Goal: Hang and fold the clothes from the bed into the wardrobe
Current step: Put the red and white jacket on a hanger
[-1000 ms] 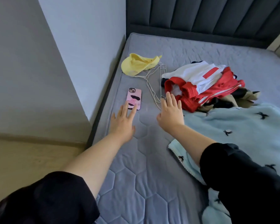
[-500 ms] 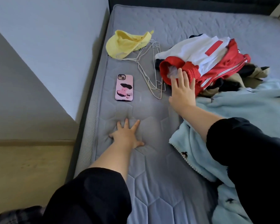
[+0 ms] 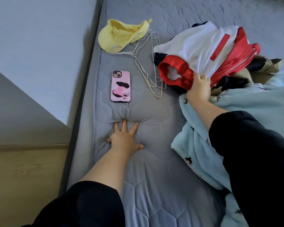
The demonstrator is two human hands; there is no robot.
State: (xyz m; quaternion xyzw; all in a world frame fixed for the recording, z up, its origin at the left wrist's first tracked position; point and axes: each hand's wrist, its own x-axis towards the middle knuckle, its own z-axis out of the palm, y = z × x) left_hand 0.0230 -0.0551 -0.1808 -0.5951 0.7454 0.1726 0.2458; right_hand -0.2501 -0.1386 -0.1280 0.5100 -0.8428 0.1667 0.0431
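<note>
On the grey quilted mattress (image 3: 154,185) by the wall (image 3: 39,38), left grip (image 3: 125,141) presses flat; right grip (image 3: 198,89) seemingly clutches red-and-white clothes (image 3: 195,46)

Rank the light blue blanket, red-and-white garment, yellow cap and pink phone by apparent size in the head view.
1. light blue blanket, nearest and partly cut off
2. red-and-white garment
3. yellow cap
4. pink phone

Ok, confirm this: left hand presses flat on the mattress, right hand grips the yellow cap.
Wrong: the head view shows the right hand gripping the red and white clothes, not the yellow cap. The left hand does press the mattress.
</note>
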